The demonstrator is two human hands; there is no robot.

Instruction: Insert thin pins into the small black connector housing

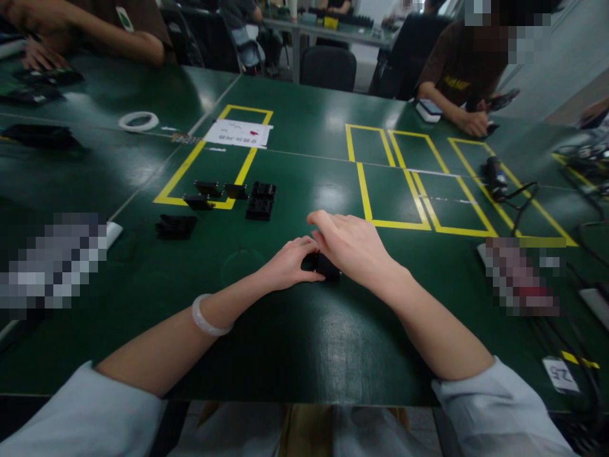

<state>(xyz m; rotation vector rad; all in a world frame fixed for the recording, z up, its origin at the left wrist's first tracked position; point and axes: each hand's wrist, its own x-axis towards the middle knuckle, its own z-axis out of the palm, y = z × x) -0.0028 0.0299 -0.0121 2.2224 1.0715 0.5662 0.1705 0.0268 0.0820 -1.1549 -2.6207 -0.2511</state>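
Note:
On the green tabletop in front of me, a small black box-like part stands between my two hands. My left hand grips it from the left, thumb low and fingers above. Over its top and right side curls my right hand, closed on the same part; some of its fingertips are hidden. Farther left lie several similar black pieces: two small upright plates, a blocky pair of black housings and a dark jagged piece.
Yellow tape outlines mark the green table. A white paper sign and a white tape roll lie beyond. Black cables run at the right. Co-workers sit across, one at far left, another at far right.

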